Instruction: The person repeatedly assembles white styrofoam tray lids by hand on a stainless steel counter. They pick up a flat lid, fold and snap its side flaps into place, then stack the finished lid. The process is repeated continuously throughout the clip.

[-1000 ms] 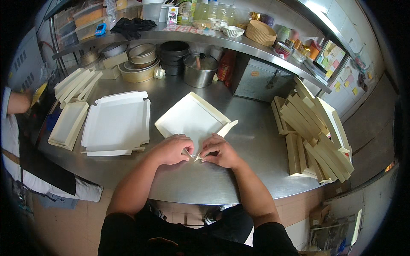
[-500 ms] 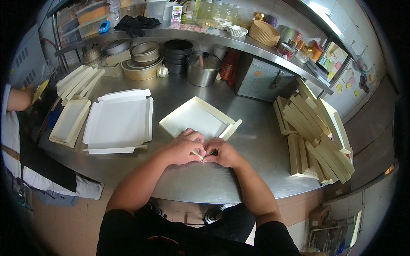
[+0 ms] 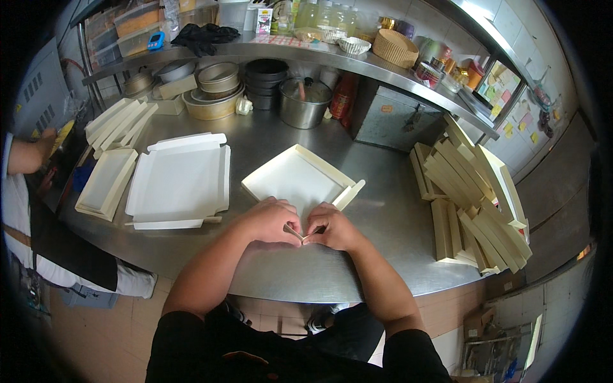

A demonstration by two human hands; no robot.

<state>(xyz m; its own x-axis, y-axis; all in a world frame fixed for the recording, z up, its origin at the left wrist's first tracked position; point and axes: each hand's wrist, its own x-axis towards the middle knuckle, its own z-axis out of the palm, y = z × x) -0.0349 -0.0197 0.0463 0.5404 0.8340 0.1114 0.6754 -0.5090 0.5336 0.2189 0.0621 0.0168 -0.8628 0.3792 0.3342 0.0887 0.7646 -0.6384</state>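
Note:
A shallow cream cardboard box tray (image 3: 290,175) lies turned cornerwise on the steel table, its far walls standing up. My left hand (image 3: 274,221) pinches the wall at the corner nearest me. Close beside it, my right hand (image 3: 329,228) grips the adjoining wall at that same corner, fingertips almost touching the left ones. My fingers hide most of the corner itself. On the right side of the tray a narrow flap (image 3: 352,191) sticks outward. To the left rests a flat white cardboard blank (image 3: 179,179) with its edge flaps spread.
Folded box trays (image 3: 476,204) are heaped at the table's right end. More trays (image 3: 107,183) stack at the left. Along the back stand a lidded pot (image 3: 305,112), cake tins (image 3: 217,80) and a metal chest (image 3: 399,118) under a loaded shelf (image 3: 255,48). A co-worker's arm (image 3: 29,159) shows far left.
Both hands stay at the near corner, with small shifts of the fingers. The corner walls look drawn together into a sharper point. The co-worker's hand at the left has moved slightly.

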